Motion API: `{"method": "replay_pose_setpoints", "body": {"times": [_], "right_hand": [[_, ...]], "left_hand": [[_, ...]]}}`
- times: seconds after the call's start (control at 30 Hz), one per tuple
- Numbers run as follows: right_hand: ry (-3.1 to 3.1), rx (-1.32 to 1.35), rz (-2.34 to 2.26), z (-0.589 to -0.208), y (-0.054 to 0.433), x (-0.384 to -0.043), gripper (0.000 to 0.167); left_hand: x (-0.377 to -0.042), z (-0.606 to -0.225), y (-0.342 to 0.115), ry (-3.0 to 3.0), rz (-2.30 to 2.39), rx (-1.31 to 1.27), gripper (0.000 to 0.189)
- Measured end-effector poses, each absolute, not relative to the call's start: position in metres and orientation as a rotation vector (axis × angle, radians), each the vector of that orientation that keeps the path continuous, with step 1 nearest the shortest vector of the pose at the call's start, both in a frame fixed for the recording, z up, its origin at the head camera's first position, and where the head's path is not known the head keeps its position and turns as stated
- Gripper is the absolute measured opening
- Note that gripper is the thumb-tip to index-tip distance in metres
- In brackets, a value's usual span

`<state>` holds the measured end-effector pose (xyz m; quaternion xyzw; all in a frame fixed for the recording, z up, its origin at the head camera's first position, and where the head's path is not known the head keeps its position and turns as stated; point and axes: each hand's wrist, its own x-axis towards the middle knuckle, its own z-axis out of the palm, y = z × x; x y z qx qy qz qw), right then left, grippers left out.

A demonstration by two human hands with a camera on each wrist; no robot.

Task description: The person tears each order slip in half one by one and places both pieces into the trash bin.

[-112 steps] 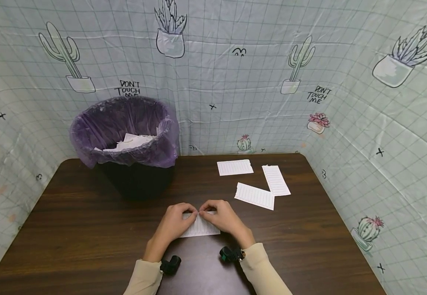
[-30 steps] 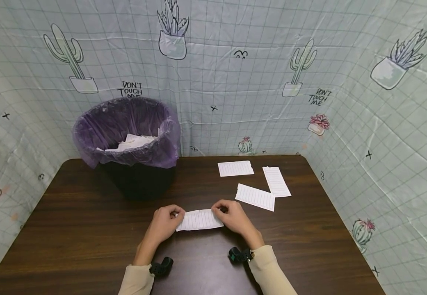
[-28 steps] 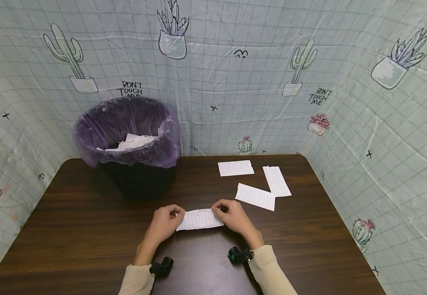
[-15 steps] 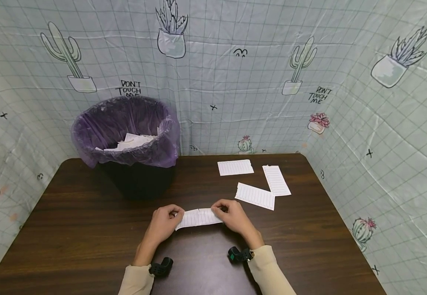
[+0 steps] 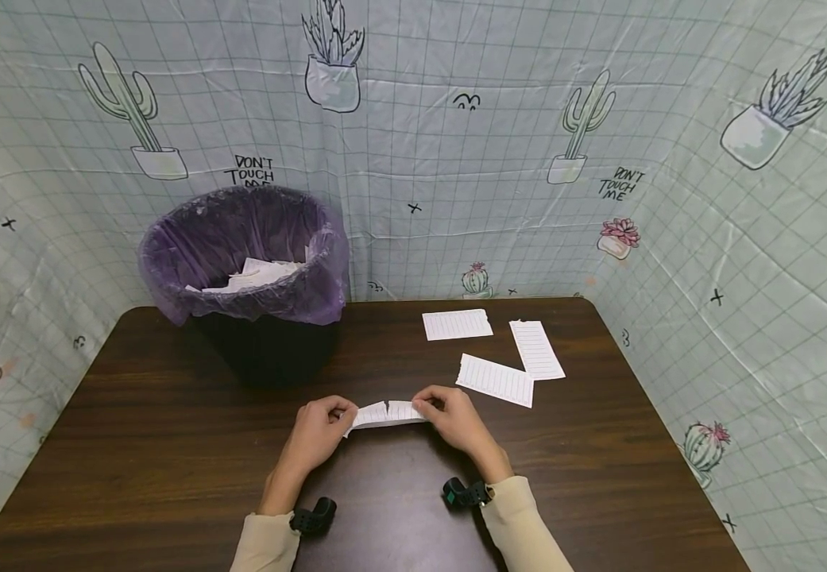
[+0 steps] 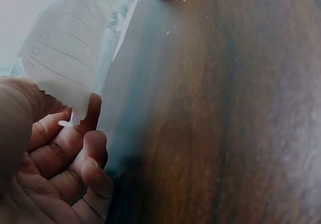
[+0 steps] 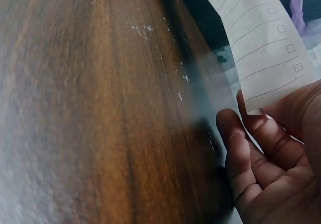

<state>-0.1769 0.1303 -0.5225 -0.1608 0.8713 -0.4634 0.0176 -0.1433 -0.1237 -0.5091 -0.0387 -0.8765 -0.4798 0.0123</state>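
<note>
1. The left hand [image 5: 318, 429] is pinching one end of a paper strip [image 5: 404, 411] between thumb and finger.
2. The right hand [image 5: 456, 419] is pinching the opposite end in the same way.
3. The strip is stretching between the hands above the bench [image 5: 134, 445] (lines and little boxes are showing on it), and a small V-shaped gap is breaking its far edge.
4. Beyond the right hand, three slips are lying flat: a far slip [image 5: 457, 325] is sitting apart, while a right slip [image 5: 537, 350] and a near slip [image 5: 495, 381] are meeting at a corner.
5. At the back left, a dark bin [image 5: 277, 349] is standing, a purple bag [image 5: 206, 238] is lining it, and papers [image 5: 263, 276] are resting inside.
</note>
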Motion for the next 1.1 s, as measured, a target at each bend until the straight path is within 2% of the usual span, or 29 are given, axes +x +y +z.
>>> {"method": "replay_pose_setpoints", "body": {"times": [0.63, 0.97, 1.1], "right_hand": [[2.702, -0.460, -1.509, -0.5239, 0.1317, -0.1794, 0.008], [2.614, -0.436, -1.497, -0.5167, 0.1313, -0.1788, 0.016], [2.602, -0.432, -1.511, -0.5173, 0.1319, -0.1781, 0.013]], "left_hand": [[-0.1432, -0.5082, -0.1277, -2.712, -1.469, -0.126, 0.008], [-0.1429, -0.5078, -0.1290, -2.680, -1.486, -0.174, 0.010], [-0.1433, -0.5074, -0.1302, -2.630, -1.463, -0.156, 0.010]]}}
